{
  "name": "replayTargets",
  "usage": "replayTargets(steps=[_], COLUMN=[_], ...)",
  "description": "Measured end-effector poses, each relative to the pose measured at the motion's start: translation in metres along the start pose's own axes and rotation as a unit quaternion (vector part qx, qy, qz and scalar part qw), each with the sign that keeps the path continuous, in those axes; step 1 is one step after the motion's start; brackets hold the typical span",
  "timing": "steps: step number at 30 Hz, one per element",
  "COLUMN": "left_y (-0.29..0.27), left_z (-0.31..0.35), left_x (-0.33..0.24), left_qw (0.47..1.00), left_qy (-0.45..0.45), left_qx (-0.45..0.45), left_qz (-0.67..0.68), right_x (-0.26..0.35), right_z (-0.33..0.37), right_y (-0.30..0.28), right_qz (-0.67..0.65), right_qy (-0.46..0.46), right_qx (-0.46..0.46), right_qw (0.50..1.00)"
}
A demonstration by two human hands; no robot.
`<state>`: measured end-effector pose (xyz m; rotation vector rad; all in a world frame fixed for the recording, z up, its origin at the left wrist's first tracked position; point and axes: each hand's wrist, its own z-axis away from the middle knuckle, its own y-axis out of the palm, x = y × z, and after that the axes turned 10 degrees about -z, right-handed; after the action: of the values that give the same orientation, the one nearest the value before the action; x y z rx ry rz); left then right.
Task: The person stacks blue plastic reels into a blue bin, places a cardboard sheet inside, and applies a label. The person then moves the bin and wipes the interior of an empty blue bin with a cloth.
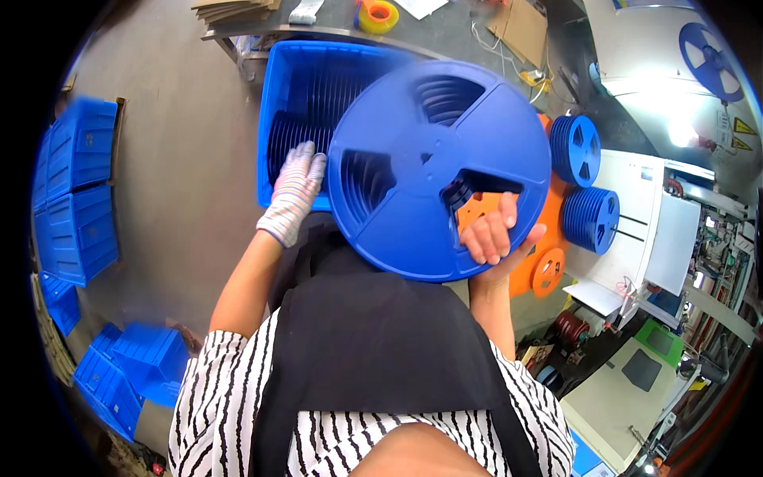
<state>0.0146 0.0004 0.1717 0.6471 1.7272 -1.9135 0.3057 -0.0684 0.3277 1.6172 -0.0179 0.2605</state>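
Observation:
A stack of large blue reels (413,215) with wide cut-outs hangs in front of my apron, its flat face toward me. My bare right hand (497,238) grips it at the lower right, fingers curled through a cut-out and the thumb side at the rim. My left hand (298,187), in a striped white glove, has its fingers stretched out at the near edge of a blue bin (265,127). Its fingertips lie over a row of thin black discs (286,139) standing in the bin, beside the left rim of the reels. Whether they press on the discs cannot be told.
Behind the bin stands a grey table (318,20) with a yellow tape roll (376,16). To the right, smaller blue reel stacks (584,151) sit by orange panels (548,270) and a white machine (636,183). Blue crates (79,230) are stacked on the left floor.

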Motion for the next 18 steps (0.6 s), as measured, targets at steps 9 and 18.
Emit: replayTargets(steps=[9, 18], left_y=[-0.019, -0.077], left_z=[0.030, 0.054], left_x=[-0.105, -0.057], left_qw=[0.897, 0.650], left_qy=[-0.029, -0.197], left_qx=[0.242, 0.170], left_qz=[0.369, 0.714], right_x=[-0.062, -0.063], right_z=[-0.020, -0.008], right_y=[0.039, 0.039], right_qz=[0.235, 0.267], right_qy=[0.160, 0.145], right_qx=[-0.069, -0.216], right_qw=[0.956, 0.928])
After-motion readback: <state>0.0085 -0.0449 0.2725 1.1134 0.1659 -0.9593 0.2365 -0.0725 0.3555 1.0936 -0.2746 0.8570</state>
